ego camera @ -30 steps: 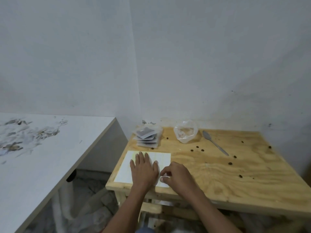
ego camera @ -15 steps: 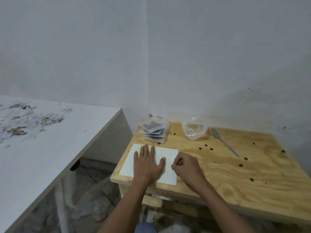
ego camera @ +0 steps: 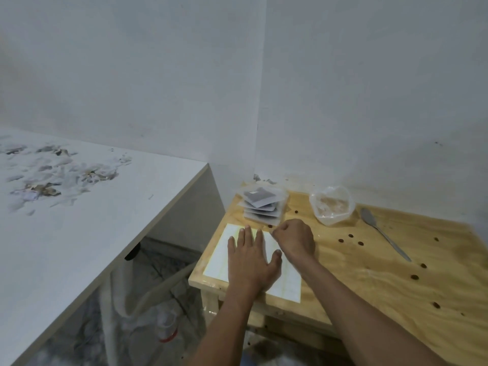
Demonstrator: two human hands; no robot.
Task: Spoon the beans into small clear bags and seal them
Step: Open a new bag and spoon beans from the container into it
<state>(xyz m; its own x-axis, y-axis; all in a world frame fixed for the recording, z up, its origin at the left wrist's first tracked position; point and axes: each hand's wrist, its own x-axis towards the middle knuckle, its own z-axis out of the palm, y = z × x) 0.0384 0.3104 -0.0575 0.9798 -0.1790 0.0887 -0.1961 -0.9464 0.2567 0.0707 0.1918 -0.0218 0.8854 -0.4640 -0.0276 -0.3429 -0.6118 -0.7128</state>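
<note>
Left hand [ego camera: 250, 260] flat, fingers straight and spread, pressing the white sheet [ego camera: 286, 282] at the wooden table's [ego camera: 369, 286] near-left corner. Right hand [ego camera: 294, 240] curled in a fist at the sheet's far edge, fingertips pinched; can't tell what it pinches, if anything. Stack of small clear bags [ego camera: 262, 206] at far-left corner; crumpled clear bag [ego camera: 331, 207] just right of it by the far edge, spoon [ego camera: 383, 235] beside that. Beans [ego camera: 350, 235] scattered loose mid-table and toward the right edge. No readable writing or labels.
</note>
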